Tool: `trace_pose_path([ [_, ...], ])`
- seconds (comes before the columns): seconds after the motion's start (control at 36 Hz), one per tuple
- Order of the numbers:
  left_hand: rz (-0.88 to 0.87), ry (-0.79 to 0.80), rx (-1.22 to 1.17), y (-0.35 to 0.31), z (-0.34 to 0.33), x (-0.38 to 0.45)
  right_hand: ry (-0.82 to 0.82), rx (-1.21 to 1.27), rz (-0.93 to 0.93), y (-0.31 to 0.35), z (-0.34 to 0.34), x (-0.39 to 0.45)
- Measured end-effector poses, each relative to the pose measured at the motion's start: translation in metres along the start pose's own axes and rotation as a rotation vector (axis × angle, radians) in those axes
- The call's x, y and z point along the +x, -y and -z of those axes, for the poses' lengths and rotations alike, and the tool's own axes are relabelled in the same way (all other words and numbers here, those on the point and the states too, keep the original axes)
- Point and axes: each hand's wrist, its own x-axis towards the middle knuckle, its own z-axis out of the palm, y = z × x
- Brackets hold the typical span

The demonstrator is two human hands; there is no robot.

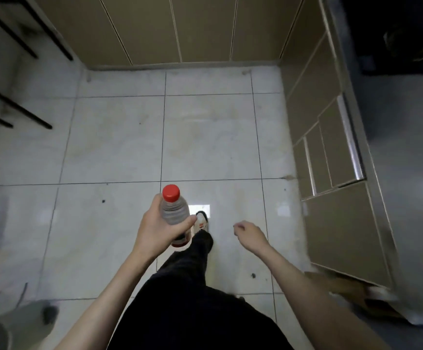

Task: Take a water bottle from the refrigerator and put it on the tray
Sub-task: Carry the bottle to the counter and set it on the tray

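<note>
A clear water bottle (175,210) with a red cap and a red label near its base stands upright in my left hand (158,228), which grips it around the middle, low in the centre of the view. My right hand (249,233) hangs to the right of it, fingers loosely curled, holding nothing. No tray and no refrigerator are in sight. Below the hands I see my dark trousers and one shoe (201,219) stepping forward on the floor.
White tiled floor (119,142) stretches ahead. Tan cabinet doors (180,29) line the far wall and the right side (331,152), under a dark grey countertop (402,137). Black chair or table legs (16,107) stand at the left. Flattened cardboard (352,291) lies low on the right.
</note>
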Motion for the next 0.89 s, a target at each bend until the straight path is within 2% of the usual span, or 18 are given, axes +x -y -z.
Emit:
trace_pose_path([
  [0.19, 0.0, 0.026, -0.015, -0.065, 0.041, 0.142, -0.001, 0.013, -0.02, 0.102, 0.072, 0.077],
  [0.47, -0.045, 0.008, -0.051, -0.162, 0.085, 0.34, 0.098, -0.148, -0.288, 0.133, 0.164, 0.162],
  [0.58, -0.052, -0.01, -0.043, -0.19, 0.095, 0.423, 0.13, -0.156, -0.36, 0.165, 0.211, 0.217],
  [0.75, -0.015, -0.084, -0.094, -0.243, 0.122, 0.529, 0.105, -0.116, -0.32, 0.29, 0.29, 0.318],
  [0.89, 0.019, -0.172, -0.168, -0.276, 0.156, 0.603, 0.107, -0.138, -0.128, 0.434, 0.346, 0.393],
])
